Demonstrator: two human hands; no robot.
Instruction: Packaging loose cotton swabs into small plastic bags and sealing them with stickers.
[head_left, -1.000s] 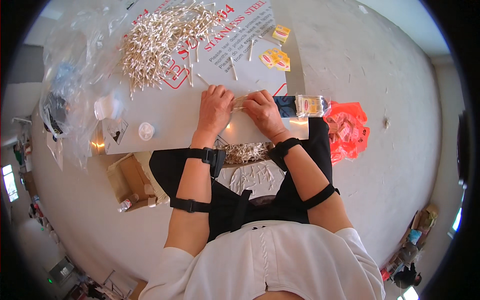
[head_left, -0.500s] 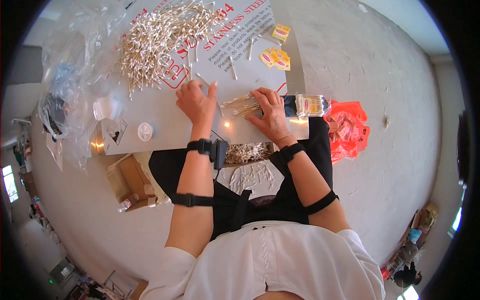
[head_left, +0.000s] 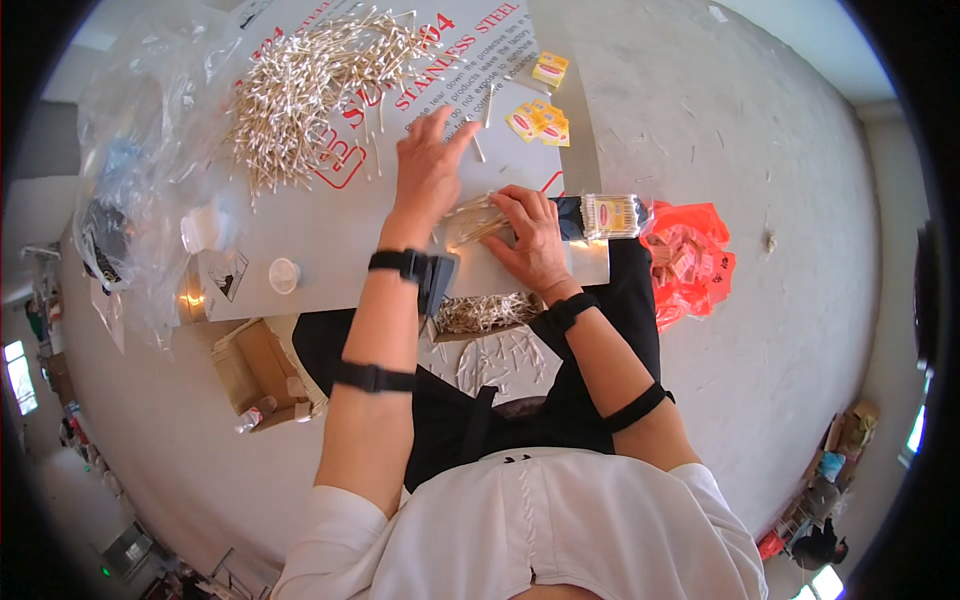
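Your left hand (head_left: 430, 172) has moved forward and rightward since half a second ago; your right hand (head_left: 532, 238) has stayed near the same spot. From left to right, a crumpled clear plastic bag (head_left: 150, 150) spreads across the table's left side. Near it are a white plastic container (head_left: 200, 230) and a small round white cup (head_left: 284, 276). Behind them lies a large heap of cotton swabs (head_left: 300, 105). Your left hand is over the metal-sheet tabletop (head_left: 350, 235), thumb and forefinger apart, near a loose swab (head_left: 479, 150). A small bunch of swabs (head_left: 468, 224) lies between your right thumb and fingers; you cannot tell whether they clamp it. Yellow cards (head_left: 540, 122) lie beyond. Just right of that hand is a clear-wrapped swab pack (head_left: 612, 216), then a red plastic bag (head_left: 690, 262) past the table edge.
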